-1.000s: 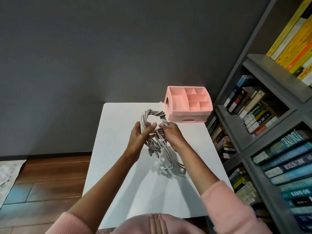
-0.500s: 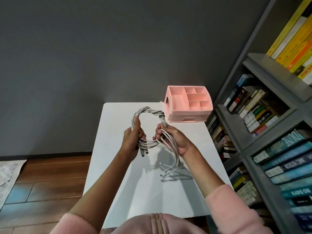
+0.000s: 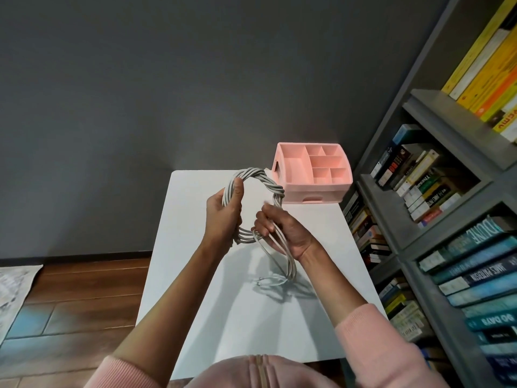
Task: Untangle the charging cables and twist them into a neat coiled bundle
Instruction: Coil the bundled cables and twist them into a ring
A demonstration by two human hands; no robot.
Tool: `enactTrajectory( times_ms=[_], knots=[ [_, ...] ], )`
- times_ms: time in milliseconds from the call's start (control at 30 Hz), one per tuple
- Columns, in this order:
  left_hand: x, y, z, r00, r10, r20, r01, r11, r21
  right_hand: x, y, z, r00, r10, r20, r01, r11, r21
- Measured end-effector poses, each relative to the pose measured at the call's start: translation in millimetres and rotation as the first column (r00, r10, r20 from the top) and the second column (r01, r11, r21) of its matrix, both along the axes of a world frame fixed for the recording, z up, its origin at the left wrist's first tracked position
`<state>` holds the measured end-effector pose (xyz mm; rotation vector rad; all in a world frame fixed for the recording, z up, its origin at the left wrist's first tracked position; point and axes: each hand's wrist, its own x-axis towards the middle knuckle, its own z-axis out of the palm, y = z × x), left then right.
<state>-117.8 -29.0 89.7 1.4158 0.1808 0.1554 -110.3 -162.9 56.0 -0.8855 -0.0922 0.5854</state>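
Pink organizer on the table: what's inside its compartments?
The pink organizer has several open-top compartments, and every compartment floor that shows is bare. Its near walls cover small strips of those floors, and the front drawer is closed, so its contents cannot be seen.

Twisted charging cables [image 3: 251, 172]: stretch hidden inside left grip [image 3: 223, 217]; plug ends [image 3: 270, 281] too small to identify. Bookshelf [image 3: 453, 121] cut by right edge, rug [image 3: 14, 287] by left.

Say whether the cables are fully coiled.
Not fully: the cables form a twisted loop, but loose strands hang from the right hand onto the table.
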Motion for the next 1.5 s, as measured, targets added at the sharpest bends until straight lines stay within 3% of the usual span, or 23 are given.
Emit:
enactTrajectory(
  times_ms=[167, 367, 433, 533, 600, 700, 767, 833, 900, 1000, 1167, 1367, 1500],
  knots=[
    [-6.2, -7.1, 14.7, 0.977, 0.022, 0.214, -0.047, 0.993, 0.11, 3.6, 1.5, -2.7, 0.994, -0.091, 0.055, 0.096, 0.991, -0.091],
    [-17.2, -18.1, 30.8, 0.944, 0.048, 0.327, -0.093, 0.988, 0.123, 12.0, 11.3, -5.2, 0.984, -0.142, 0.103, 0.163, 0.956, -0.244],
    [-16.0, -15.6, 27.7, 0.93, 0.062, 0.362, -0.13, 0.977, 0.167, 10.1, 12.9, 0.6, 0.993, -0.095, 0.066, 0.112, 0.929, -0.352],
    [-9.4, -6.5, 13.4, 0.913, 0.083, 0.4, -0.207, 0.938, 0.278, 1.8, 16.6, 17.0, 0.991, 0.115, -0.074, -0.136, 0.77, -0.624],
    [-10.1, -5.5, 6.2, 0.904, 0.081, 0.421, -0.226, 0.925, 0.307, 0.1, 19.1, 24.9, 0.972, 0.179, -0.152, -0.234, 0.72, -0.653],
    [-13.5, -5.4, 2.6, 0.898, 0.095, 0.43, -0.252, 0.911, 0.325, 3.0, 19.5, 28.1, 0.967, 0.155, -0.202, -0.247, 0.762, -0.598],
    [-11.5, -3.9, 2.6, 0.902, 0.119, 0.415, -0.267, 0.909, 0.32, 1.1, 18.9, 27.3, 0.984, 0.113, -0.138, -0.175, 0.757, -0.629],
    [-6.9, -1.7, 2.2, 0.907, 0.201, 0.37, -0.309, 0.914, 0.262, -4.2, 19.7, 23.6, 0.995, 0.071, 0.073, 0.013, 0.623, -0.782],
    [-2.2, 2.6, -1.7, 0.909, 0.311, 0.277, -0.362, 0.918, 0.159, -10.6, 20.3, 22.3, 0.962, 0.065, 0.263, 0.196, 0.505, -0.84],
    [0.6, 7.7, -10.0, 0.9, 0.375, 0.222, -0.402, 0.911, 0.091, -14.1, 19.7, 20.2, 0.961, 0.056, 0.27, 0.204, 0.515, -0.833],
    [-3.2, 3.7, -3.0, 0.898, 0.305, 0.318, -0.362, 0.922, 0.137, -13.8, 26.6, 26.5, 0.984, 0.106, 0.146, 0.069, 0.526, -0.847],
    [-2.1, 6.5, 2.0, 0.885, 0.342, 0.316, -0.395, 0.911, 0.12, -11.1, 19.4, 27.3, 0.955, 0.216, 0.205, -0.01, 0.712, -0.702],
    [6.5, 19.2, -7.1, 0.882, 0.426, 0.199, -0.441, 0.897, 0.032, -12.5, 18.8, 27.5, 0.949, 0.251, 0.189, -0.05, 0.715, -0.698]
  ],
)
